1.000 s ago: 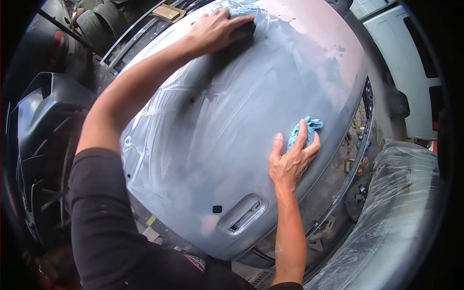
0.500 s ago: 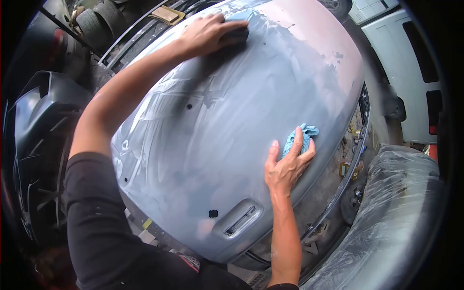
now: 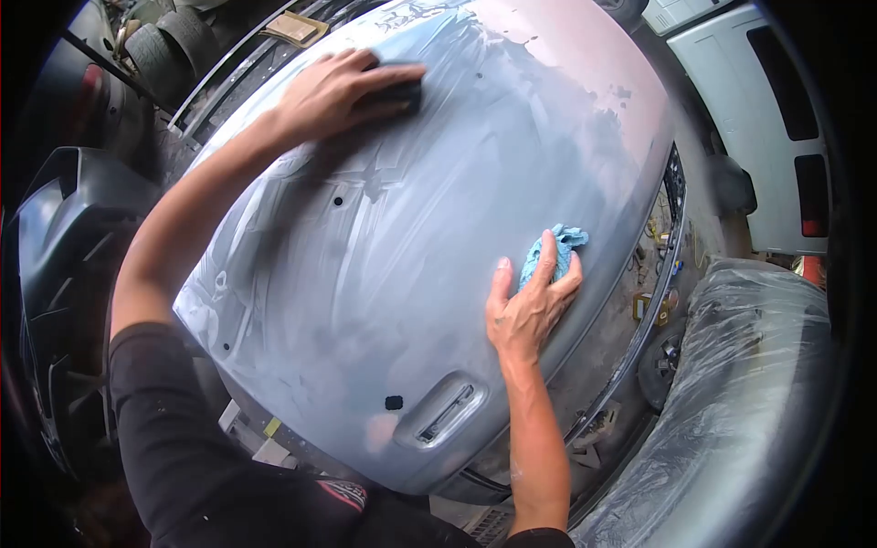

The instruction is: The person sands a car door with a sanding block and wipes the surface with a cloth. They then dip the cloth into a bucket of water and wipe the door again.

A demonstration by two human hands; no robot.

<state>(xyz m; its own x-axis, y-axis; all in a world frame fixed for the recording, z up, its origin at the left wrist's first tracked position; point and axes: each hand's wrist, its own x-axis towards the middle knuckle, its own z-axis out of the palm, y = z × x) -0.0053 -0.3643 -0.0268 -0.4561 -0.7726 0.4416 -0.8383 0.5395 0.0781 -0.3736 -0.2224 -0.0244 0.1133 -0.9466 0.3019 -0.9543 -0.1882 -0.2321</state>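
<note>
A broad car panel [image 3: 429,228], grey with a pink patch toward 1 o'clock, fills the middle of the view, and both hands are on it. At 11 o'clock the left hand [image 3: 333,96] lies over a dark block [image 3: 402,93], thumb and fingers spread along its sides in a grip; motion blurs the edges, so the block's underside cannot be made out. The right hand [image 3: 532,306] is toward 4 o'clock, its fingers parted and bent over a crumpled blue cloth [image 3: 568,238], which they hold against the panel, while the thumb points toward 12 o'clock, apart from the cloth. Pale streaks run over the surface between the hands. At 6 o'clock the panel has a long recessed slot [image 3: 445,411], with a small black opening [image 3: 394,402] just beside it, on its 10 o'clock side. Farther out, a black bumper [image 3: 110,187] stands at 9 o'clock, worn tyres [image 3: 157,57] are stacked between 10 and 11, and a brown tray [image 3: 295,28] sits at 11, beyond the left hand. A white vehicle [image 3: 722,82] stands at 2 o'clock, and clear plastic sheeting [image 3: 703,411] covers a bulky form at 4.
</note>
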